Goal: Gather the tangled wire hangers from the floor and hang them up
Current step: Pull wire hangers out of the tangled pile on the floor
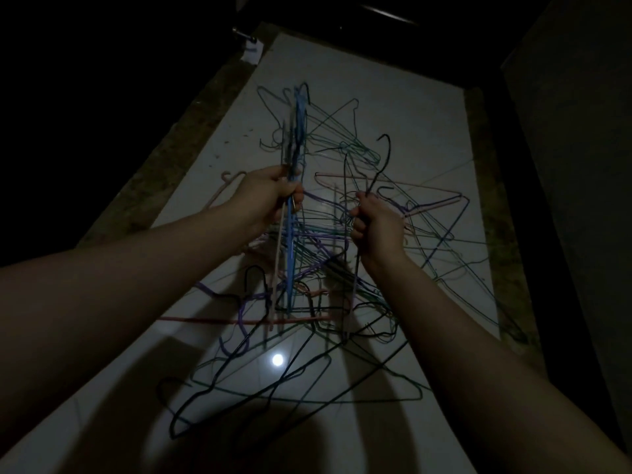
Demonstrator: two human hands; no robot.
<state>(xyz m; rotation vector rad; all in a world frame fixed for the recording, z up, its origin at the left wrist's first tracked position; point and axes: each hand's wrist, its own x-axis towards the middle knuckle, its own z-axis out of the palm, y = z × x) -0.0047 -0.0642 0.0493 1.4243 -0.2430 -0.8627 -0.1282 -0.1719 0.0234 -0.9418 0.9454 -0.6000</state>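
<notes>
My left hand (273, 196) fists the gathered hangers (298, 131) at eleven o'clock, while my right hand (376, 218) clenches a black hanger (382, 169) to untangle it.

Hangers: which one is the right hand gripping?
The black hanger, its hook rising above the right hand; the left hand holds a mostly blue bundle, and the rest lie tangled on the floor.

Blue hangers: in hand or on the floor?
In hand: left hand fingers curl round the blue hangers, stacked edge-on. Other hangers lie tangled on the floor.

Blue, pink, purple, black hangers (290, 261)
</notes>
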